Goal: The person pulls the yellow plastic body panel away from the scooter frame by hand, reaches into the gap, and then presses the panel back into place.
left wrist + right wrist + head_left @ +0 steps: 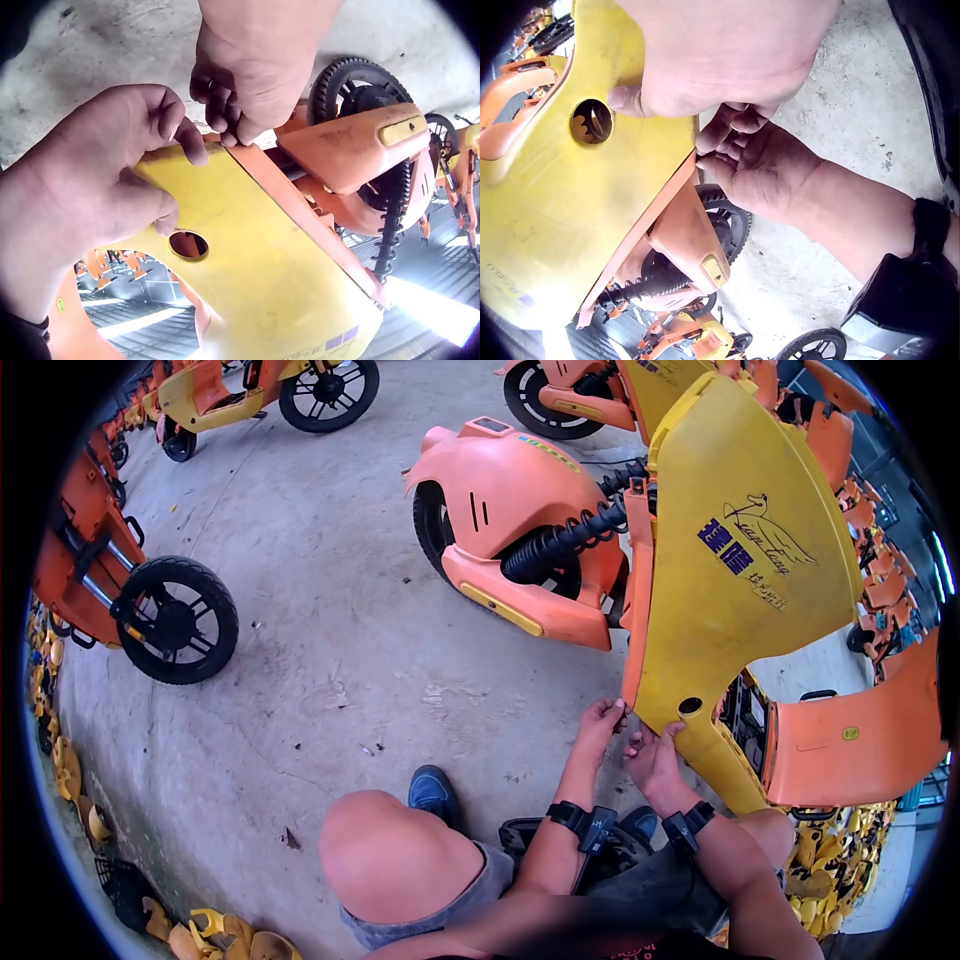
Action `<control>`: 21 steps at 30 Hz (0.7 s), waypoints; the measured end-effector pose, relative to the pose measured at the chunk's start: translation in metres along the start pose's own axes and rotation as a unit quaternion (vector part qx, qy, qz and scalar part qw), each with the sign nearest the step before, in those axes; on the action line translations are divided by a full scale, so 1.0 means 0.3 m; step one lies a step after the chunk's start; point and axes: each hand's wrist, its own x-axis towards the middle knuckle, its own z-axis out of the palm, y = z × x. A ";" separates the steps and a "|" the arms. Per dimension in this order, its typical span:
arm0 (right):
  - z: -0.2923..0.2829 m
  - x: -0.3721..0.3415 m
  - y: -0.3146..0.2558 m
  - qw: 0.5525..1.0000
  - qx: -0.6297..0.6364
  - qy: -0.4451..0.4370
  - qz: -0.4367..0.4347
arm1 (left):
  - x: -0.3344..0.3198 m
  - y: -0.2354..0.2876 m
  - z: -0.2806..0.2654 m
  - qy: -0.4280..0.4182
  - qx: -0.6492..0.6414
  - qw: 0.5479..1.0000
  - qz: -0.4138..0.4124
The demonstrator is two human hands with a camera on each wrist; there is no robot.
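A large yellow scooter body panel (750,550) with printed lettering and a round hole stands over an orange trim edge (277,191). At its lower corner, my left hand (602,722) pinches the trim edge where it meets the yellow panel, thumb and fingertips right at the seam. My right hand (655,760) grips the panel's bottom edge just beside it. In the left wrist view, the thumb of the right hand (105,161) lies on the yellow face near the hole (188,245), with the other fingers curled at the edge. What lies behind the edge is hidden.
An orange fender (490,480) with a black spring shock absorber (560,540) sits left of the panel. An orange seat-side body (850,730) is at right. Other scooters (175,620) stand around on the concrete floor (330,660). Yellow parts (215,935) are piled along the left edge.
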 end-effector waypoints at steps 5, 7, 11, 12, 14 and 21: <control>0.009 -0.009 0.000 1.000 -0.009 0.007 -0.007 | -0.004 -0.008 -0.001 -0.011 -0.045 0.999 -0.013; 0.005 -0.004 0.002 1.000 -0.010 0.008 -0.008 | -0.004 -0.007 0.000 -0.008 -0.043 0.999 -0.012; 0.019 -0.009 -0.003 1.000 -0.009 0.006 -0.002 | 0.005 -0.013 -0.009 -0.012 -0.016 1.000 -0.008; 0.016 -0.006 -0.001 1.000 -0.009 0.006 -0.001 | 0.004 -0.011 -0.007 -0.012 -0.016 1.000 -0.008; 0.007 -0.002 0.001 1.000 -0.010 0.005 -0.003 | -0.001 -0.010 0.002 0.000 -0.031 1.000 -0.001; 0.018 -0.010 -0.002 1.000 -0.011 0.000 -0.002 | -0.028 0.028 0.022 -0.012 -0.109 0.993 -0.040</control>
